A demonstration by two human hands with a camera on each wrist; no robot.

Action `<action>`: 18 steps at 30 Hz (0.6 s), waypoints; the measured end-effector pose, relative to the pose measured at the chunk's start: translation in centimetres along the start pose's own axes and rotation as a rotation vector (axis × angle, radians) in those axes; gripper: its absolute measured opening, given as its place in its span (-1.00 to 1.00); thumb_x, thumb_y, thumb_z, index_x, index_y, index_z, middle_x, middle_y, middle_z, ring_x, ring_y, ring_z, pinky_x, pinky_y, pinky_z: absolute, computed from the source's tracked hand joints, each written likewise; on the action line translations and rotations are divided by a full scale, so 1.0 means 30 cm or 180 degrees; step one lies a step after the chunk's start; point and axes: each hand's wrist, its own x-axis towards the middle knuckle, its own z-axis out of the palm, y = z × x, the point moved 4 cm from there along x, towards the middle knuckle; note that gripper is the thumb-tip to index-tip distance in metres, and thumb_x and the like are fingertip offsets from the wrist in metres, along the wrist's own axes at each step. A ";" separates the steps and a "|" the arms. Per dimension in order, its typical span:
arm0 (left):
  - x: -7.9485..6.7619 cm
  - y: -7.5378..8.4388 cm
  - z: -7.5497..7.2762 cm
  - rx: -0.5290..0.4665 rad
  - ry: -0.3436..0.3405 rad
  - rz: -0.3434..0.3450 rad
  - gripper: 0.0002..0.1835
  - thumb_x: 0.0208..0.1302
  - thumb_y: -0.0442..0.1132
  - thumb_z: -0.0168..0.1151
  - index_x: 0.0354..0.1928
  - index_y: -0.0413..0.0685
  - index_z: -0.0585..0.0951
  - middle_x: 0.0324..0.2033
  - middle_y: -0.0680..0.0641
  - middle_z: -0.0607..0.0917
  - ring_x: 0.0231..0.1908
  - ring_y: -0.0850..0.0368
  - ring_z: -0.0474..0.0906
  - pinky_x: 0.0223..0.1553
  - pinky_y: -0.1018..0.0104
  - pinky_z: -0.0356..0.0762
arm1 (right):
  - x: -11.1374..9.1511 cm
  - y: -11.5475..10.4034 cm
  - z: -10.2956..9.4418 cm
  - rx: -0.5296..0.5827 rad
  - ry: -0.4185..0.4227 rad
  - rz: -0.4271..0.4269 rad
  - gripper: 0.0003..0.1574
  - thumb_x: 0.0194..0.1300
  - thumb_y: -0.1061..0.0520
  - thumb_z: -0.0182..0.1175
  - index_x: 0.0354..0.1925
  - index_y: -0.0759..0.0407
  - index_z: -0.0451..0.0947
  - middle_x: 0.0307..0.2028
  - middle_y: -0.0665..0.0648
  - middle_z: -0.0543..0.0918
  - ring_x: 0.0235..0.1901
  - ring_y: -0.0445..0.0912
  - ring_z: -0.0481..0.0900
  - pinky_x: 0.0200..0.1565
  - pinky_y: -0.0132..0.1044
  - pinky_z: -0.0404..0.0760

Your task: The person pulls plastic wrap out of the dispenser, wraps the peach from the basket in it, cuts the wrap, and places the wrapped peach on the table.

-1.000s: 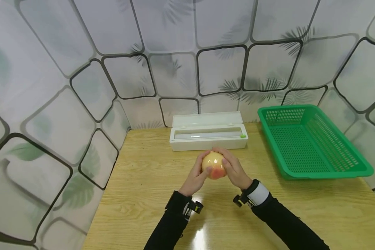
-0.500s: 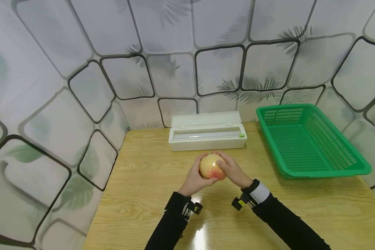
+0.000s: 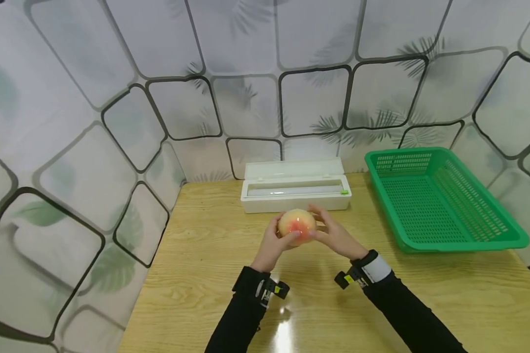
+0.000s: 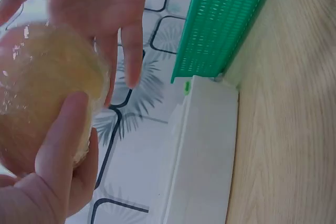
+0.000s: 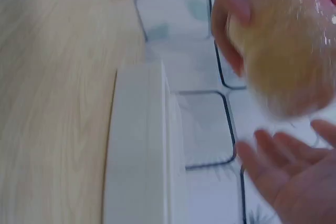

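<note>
Wrapped in shiny clear film, a yellow peach with a red blush [image 3: 297,226] is held up over the table in front of the white box. My left hand [image 3: 275,245] grips it from the left, thumb across the near side and fingers behind. On the other side my right hand [image 3: 337,238] has its fingers spread. In the right wrist view a gap shows between the right hand's fingers [image 5: 283,166] and the peach [image 5: 289,45]. The left wrist view has the left thumb [image 4: 65,129] lying along the wrapped surface.
A white cling film dispenser [image 3: 296,202] with a raised lid, a roll inside and a green slider stands against the patterned wall at the back. To its right sits a green perforated basket [image 3: 461,246] on the wooden table [image 3: 194,274].
The peach has turned so its red blush faces the head camera, and it sits slightly higher. My right hand, on the peach before, has come off it to the right with fingers spread.
</note>
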 end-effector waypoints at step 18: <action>-0.023 -0.006 -0.029 0.0185 -0.0179 0.0395 -0.23 -0.02 -0.43 0.29 0.27 -0.15 0.17 0.11 -0.20 0.30 0.03 -0.07 0.35 -0.16 0.19 0.49 | -0.037 0.010 -0.023 0.0092 0.0362 -0.0330 -0.14 -0.04 0.30 0.31 0.21 0.40 0.15 0.11 0.37 0.33 0.08 0.13 0.33 -0.02 -0.16 0.40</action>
